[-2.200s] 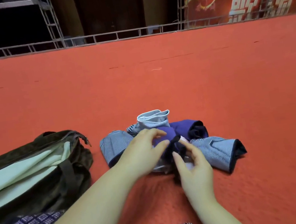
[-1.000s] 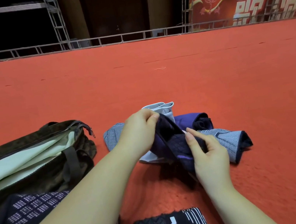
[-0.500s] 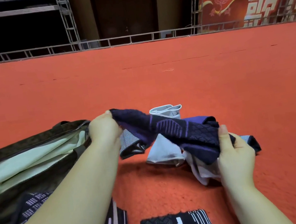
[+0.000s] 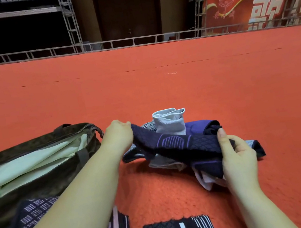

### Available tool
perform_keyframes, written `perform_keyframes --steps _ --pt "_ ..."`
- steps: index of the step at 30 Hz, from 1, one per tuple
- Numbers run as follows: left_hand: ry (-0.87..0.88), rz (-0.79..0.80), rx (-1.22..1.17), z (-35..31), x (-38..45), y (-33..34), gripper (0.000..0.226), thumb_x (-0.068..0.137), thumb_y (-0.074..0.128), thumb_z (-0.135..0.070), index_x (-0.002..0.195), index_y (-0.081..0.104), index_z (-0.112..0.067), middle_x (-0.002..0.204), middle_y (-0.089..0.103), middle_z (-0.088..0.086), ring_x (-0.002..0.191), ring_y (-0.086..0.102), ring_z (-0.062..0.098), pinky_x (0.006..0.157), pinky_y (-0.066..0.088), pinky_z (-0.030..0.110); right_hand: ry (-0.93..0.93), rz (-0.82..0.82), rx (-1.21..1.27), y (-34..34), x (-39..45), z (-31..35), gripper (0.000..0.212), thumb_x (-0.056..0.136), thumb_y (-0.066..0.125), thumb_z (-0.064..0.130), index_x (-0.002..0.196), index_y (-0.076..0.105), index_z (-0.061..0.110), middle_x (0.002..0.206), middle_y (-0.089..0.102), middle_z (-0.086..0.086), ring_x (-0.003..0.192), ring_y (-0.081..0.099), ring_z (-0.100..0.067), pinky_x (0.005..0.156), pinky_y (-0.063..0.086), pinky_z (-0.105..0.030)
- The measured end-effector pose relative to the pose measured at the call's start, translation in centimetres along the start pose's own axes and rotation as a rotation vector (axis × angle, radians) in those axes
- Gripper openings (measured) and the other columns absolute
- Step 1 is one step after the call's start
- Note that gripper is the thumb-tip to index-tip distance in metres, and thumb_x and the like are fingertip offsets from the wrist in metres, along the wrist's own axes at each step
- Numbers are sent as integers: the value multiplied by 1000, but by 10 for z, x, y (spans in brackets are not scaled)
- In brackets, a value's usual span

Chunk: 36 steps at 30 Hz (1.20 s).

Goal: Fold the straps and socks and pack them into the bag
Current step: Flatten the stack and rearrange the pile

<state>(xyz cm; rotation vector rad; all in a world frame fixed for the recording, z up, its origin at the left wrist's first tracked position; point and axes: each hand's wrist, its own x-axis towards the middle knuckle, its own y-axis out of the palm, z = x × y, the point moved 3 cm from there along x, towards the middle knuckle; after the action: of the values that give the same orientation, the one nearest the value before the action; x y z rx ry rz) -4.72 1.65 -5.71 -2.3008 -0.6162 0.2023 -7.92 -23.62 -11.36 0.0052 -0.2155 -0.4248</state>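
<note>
Red carpet (image 4: 160, 84), navy sock (image 4: 180, 144) stretched left-right between both hands

We can read only large white Chinese characters on the red banner (image 4: 258, 6) at the far right, the first being 歌; the next is cut off.

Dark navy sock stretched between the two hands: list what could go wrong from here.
1. The right hand grips the dark navy sock together with pale fabric hanging beneath; that piece may get folded in or dragged along.
2. The sock hangs over the pile; pulling it could topple the upright light grey sock.
3. The left hand pinches only an edge, which might slip.
</note>
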Motion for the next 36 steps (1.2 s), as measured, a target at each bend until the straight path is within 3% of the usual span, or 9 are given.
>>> perform_keyframes --steps 4,8,14,18,22,25,28,33,36 --pt "285 246 15 -12 -19 13 70 84 67 -42 142 37 -18 145 39 2 129 41 17 103 33 26 40 48 36 3 -1 -7 32 88 62 45 71 69 18 68 68 -1 69 60 -22 71 50 -43" --pt "577 692 178 -24 -49 37 74 68 82 -41 133 46 -36 131 50 -17 121 46 3 102 36 21 214 177 285 12 -7 -1 33 96 51 31 82 72 9 81 73 -15 72 66 -28 68 54 -39" --pt "647 623 165 -29 -45 36 12 83 71 -31 92 63 -33 86 63 -13 84 58 7 75 42 18 229 164 296 9 -5 1 28 95 52 30 92 69 8 86 72 -8 80 65 -24 66 54 -26" --pt "561 643 -1 -27 -42 30 13 82 71 -38 86 67 -25 80 65 -4 73 58 7 71 45 23 -47 252 46 0 -1 11 27 75 65 42 97 63 27 94 65 9 89 60 -5 76 44 -8" --pt "505 701 -96 -25 -41 28 12 86 66 -37 83 71 -26 86 72 -6 79 62 4 83 49 28 -99 505 -101 2 0 7 39 63 77 35 100 67 29 96 71 7 92 63 -1 83 49 -17" --pt "495 710 -111 -25 -42 27 11 84 68 -36 83 71 -26 87 73 -6 80 64 4 85 49 30 -62 469 -89 1 3 4 4 80 73 19 81 72 22 83 73 1 79 65 -10 75 52 -30" --pt "478 735 -58 -24 -43 24 14 78 75 -37 83 72 -24 86 72 2 76 63 8 79 50 30 -64 386 -58 -2 8 3 10 87 65 21 79 70 17 77 73 -4 73 62 -11 72 50 -32" --pt "392 718 215 -11 -34 19 13 78 77 -26 70 67 -25 61 64 -16 56 57 0 57 43 16 -127 -41 -74 -24 24 -1 15 87 67 26 73 64 21 68 65 11 68 58 -8 64 44 -16" --pt "325 588 80 -6 -19 14 13 78 77 -18 71 66 -23 60 62 -7 54 53 12 58 45 24 -91 -139 -111 -33 28 -3 19 91 62 30 77 60 18 70 59 6 70 54 -14 66 43 -26"
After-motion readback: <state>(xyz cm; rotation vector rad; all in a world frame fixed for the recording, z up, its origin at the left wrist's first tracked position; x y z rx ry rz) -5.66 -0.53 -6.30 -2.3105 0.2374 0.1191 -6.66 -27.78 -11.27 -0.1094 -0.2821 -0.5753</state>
